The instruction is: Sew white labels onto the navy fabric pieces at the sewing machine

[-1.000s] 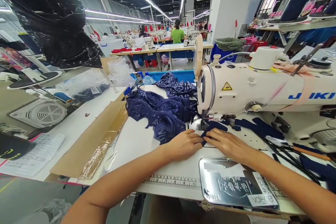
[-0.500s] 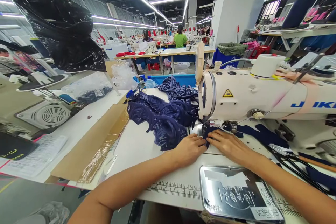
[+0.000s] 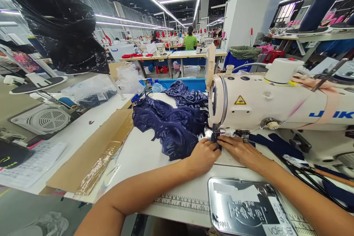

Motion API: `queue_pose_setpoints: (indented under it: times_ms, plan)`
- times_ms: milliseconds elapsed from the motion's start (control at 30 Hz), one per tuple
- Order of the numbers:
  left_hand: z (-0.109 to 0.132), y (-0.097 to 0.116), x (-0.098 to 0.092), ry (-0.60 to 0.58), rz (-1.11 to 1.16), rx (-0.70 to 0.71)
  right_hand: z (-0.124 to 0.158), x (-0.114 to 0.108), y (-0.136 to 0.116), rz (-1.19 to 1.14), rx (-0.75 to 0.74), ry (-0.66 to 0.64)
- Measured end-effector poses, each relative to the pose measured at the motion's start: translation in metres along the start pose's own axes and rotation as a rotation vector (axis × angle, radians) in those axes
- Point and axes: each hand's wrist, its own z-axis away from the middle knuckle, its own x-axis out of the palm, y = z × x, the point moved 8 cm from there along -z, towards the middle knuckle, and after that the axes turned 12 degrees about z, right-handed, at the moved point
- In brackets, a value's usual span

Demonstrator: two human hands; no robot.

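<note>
At the needle end of a white sewing machine (image 3: 276,97), a small piece of navy fabric (image 3: 216,138) lies under the presser foot. My left hand (image 3: 203,158) grips its near edge with curled fingers. From the other side, my right hand (image 3: 240,150) has its fingers together, their tips pressed on the same piece. Most of that fabric is hidden by my fingers. Navy lace bras (image 3: 177,134) are heaped just left of the needle area, close to my left hand.
A shiny metal tin (image 3: 249,206) sits at the front edge, over a printed ruler strip (image 3: 179,203). Black scissors (image 3: 312,180) and navy strips (image 3: 272,145) lie at right. Flattened cardboard (image 3: 91,151) covers the left side. A black plastic bag (image 3: 61,25) hangs upper left.
Both hands have stayed at the needle, with small shifts of the fingers. The navy piece between them now shows as a narrower strip. The view has tilted slightly.
</note>
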Motion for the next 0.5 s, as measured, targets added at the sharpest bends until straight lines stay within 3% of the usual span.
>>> queue_pose_setpoints:
  times_ms: [500]
  plan:
    - [-0.009,-0.003,0.003,0.039,-0.055,-0.091,-0.009,-0.01,0.0,0.065,-0.051,0.059]
